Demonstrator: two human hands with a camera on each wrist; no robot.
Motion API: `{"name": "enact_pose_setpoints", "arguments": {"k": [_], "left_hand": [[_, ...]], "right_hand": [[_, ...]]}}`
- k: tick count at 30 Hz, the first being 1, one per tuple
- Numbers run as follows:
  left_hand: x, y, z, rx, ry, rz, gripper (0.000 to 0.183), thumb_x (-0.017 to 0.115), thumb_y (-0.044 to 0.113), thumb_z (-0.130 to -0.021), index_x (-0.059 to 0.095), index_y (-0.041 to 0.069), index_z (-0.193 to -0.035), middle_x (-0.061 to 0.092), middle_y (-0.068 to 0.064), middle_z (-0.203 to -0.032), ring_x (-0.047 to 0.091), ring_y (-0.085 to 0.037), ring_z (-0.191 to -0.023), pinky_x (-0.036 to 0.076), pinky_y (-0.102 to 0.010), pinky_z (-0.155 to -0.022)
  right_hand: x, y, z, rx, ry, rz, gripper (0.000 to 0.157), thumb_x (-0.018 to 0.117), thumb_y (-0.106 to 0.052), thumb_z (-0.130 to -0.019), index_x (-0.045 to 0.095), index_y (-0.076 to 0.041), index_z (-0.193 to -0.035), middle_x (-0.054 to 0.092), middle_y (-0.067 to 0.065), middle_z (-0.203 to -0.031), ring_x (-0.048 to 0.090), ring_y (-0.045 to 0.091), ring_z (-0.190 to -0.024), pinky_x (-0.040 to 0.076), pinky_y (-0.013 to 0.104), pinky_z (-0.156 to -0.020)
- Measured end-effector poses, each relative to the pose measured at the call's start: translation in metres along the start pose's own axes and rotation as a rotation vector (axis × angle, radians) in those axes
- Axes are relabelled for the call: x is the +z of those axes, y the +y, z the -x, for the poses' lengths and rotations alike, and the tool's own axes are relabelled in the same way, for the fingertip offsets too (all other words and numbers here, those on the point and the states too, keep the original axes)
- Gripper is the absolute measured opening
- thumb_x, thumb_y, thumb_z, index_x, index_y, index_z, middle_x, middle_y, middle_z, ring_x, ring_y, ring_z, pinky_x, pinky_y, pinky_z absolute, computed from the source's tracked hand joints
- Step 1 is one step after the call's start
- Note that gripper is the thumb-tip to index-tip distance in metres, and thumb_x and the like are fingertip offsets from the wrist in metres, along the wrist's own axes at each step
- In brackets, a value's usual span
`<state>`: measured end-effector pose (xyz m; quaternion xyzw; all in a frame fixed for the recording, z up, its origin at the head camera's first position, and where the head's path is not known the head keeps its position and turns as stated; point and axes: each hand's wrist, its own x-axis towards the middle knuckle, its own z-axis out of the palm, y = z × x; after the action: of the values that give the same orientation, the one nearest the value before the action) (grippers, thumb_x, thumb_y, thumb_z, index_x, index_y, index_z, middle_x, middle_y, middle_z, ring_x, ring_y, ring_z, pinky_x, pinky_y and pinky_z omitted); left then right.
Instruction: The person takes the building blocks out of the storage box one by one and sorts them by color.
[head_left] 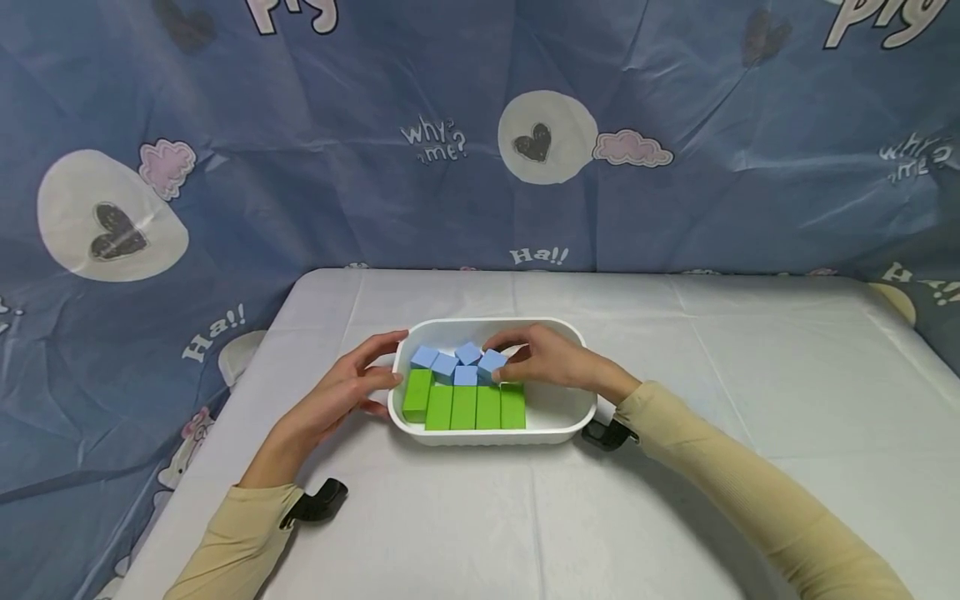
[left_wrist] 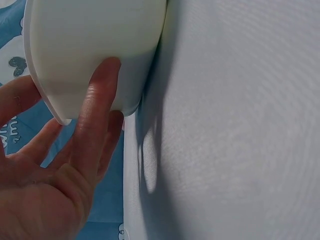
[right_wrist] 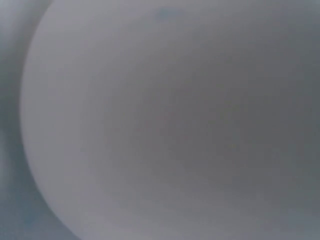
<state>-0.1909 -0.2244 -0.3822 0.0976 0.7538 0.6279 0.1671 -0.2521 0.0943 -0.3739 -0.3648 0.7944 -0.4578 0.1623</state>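
A white oval-ended tub [head_left: 558,437] sits on the table with blue cubes [head_left: 444,368] and green blocks [head_left: 464,408] inside. My left hand [head_left: 337,392] is at the tub's left end, fingers spread. In the left wrist view its fingers [left_wrist: 97,110] lie fairly straight against the tub's outer wall [left_wrist: 90,35]. Over the tub's inside, my right hand [head_left: 551,358] pinches a blue cube [head_left: 492,363] between thumb and fingers, right behind the green row. A blurred pale surface fills most of the right wrist view, without the fingers.
White cloth [head_left: 450,525] covers the table. Behind it hangs a blue printed curtain [head_left: 337,167]. The green blocks lie along the tub's near wall from the left, the blue cubes loosely behind them. Each wrist carries a black camera [head_left: 318,502].
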Motion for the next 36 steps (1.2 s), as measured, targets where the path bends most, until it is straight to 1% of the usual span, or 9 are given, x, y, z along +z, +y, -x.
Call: {"name": "enact_pose_setpoints", "arguments": {"k": [6, 10, 15, 20, 29, 36], "left_hand": [[0.0, -0.001, 0.0, -0.007, 0.006, 0.005, 0.064, 0.062, 0.013, -0.095, 0.035, 0.02, -0.152, 0.034, -0.009, -0.151, 0.057, -0.029, -0.115, 0.057, -0.043, -0.072], [-0.001, -0.001, 0.0, -0.013, 0.012, 0.013, 0.063, 0.063, 0.013, -0.095, 0.036, 0.023, -0.152, 0.035, -0.007, -0.15, 0.056, -0.03, -0.115, 0.057, -0.043, -0.071], [-0.002, -0.002, -0.001, -0.02, 0.013, 0.039, 0.063, 0.063, 0.013, -0.094, 0.037, 0.023, -0.151, 0.035, -0.007, -0.149, 0.055, -0.031, -0.117, 0.057, -0.045, -0.072], [-0.003, -0.005, -0.002, -0.029, 0.004, 0.08, 0.065, 0.064, 0.012, -0.094, 0.037, 0.023, -0.151, 0.036, -0.008, -0.148, 0.056, -0.029, -0.117, 0.057, -0.046, -0.073], [-0.005, -0.007, -0.002, -0.022, -0.014, 0.125, 0.066, 0.065, 0.01, -0.093, 0.036, 0.021, -0.151, 0.036, -0.01, -0.149, 0.058, -0.026, -0.116, 0.058, -0.045, -0.073], [-0.006, -0.008, -0.002, -0.026, -0.019, 0.138, 0.066, 0.065, 0.01, -0.093, 0.036, 0.02, -0.151, 0.035, -0.01, -0.149, 0.059, -0.025, -0.115, 0.058, -0.045, -0.074]], "right_hand": [[0.0, -0.003, 0.003, 0.058, 0.094, -0.009, 0.039, 0.08, -0.018, -0.084, 0.067, -0.009, -0.12, 0.065, 0.005, -0.118, 0.067, 0.019, -0.093, 0.052, 0.033, -0.086], [0.0, -0.006, 0.004, 0.08, 0.137, -0.027, 0.042, 0.08, -0.02, -0.083, 0.067, -0.01, -0.122, 0.066, 0.003, -0.117, 0.068, 0.017, -0.091, 0.052, 0.034, -0.084], [0.0, -0.007, 0.007, 0.071, 0.18, -0.058, 0.042, 0.079, -0.018, -0.084, 0.067, -0.008, -0.123, 0.066, -0.001, -0.117, 0.067, 0.018, -0.096, 0.053, 0.035, -0.085], [0.0, -0.01, 0.011, 0.049, 0.214, -0.053, 0.043, 0.079, -0.023, -0.085, 0.067, -0.009, -0.124, 0.065, -0.002, -0.119, 0.065, 0.018, -0.1, 0.053, 0.036, -0.085], [-0.008, -0.014, 0.022, 0.043, 0.291, -0.087, 0.042, 0.078, -0.021, -0.086, 0.066, -0.009, -0.125, 0.064, 0.004, -0.121, 0.065, 0.023, -0.102, 0.052, 0.039, -0.087], [-0.016, -0.018, 0.032, 0.056, 0.341, -0.061, 0.04, 0.078, -0.022, -0.086, 0.067, -0.014, -0.123, 0.066, 0.0, -0.117, 0.064, 0.018, -0.101, 0.053, 0.034, -0.086]]}}
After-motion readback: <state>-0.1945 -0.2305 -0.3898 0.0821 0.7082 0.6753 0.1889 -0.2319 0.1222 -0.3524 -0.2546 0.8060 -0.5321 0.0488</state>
